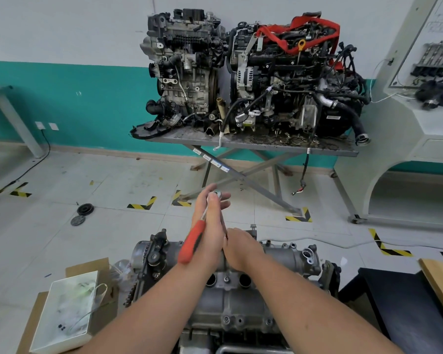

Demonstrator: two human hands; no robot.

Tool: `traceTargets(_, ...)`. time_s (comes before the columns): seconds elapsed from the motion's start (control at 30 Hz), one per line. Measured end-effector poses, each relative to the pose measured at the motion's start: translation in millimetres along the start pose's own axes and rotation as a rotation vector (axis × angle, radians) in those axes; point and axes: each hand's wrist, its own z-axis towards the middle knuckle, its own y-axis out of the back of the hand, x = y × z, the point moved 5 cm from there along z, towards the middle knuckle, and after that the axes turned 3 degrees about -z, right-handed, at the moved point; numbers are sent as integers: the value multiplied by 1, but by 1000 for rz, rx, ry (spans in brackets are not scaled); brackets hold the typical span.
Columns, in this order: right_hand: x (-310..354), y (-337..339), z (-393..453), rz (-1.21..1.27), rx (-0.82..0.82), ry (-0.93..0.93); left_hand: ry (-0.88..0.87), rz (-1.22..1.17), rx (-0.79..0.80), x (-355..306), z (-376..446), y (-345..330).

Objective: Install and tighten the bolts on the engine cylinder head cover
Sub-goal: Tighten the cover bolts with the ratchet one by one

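White bag (pixel 67 312) on cardboard at far left, left hand (pixel 210 226) gripping the red-handled ratchet (pixel 192 245) raised above the cylinder head cover (pixel 230 302), right hand (pixel 241 247) curled at the cover's far edge, grasp unclear, upright bolt (pixel 253 227) just beyond it, dark worktop (pixel 394 302) at right
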Motion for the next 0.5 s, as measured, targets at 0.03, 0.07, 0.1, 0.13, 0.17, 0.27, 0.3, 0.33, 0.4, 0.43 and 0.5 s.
traceTargets(0.03,0,0,0,-8,-3,-2,81,-69,-25,4,2,0)
traceTargets(0.07,-1,0,0,-8,-3,-7,170,-143,-41,7,5,0)
traceTargets(0.1,-2,-1,-1,-6,-8,-10,254,-229,-48,8,9,1)
traceTargets(0.13,-2,-1,-1,-4,-18,-14,320,-285,-51,7,12,3)
traceTargets(0.17,-3,0,-1,-5,-25,-16,365,-291,-34,4,15,5)
traceTargets(0.27,-2,-1,-1,-3,-25,-23,442,-6,144,-7,26,7)
traceTargets(0.3,-1,-1,-1,-8,-26,-24,462,102,222,-12,28,6)
traceTargets(0.33,-1,0,-1,-8,-27,-22,483,187,288,-16,29,6)
traceTargets(0.4,-1,2,0,-5,-18,-13,524,241,370,-21,32,8)
traceTargets(0.43,-1,4,1,0,-8,-15,541,221,393,-22,33,9)
traceTargets(0.5,0,7,4,10,8,-19,558,157,425,-22,33,9)
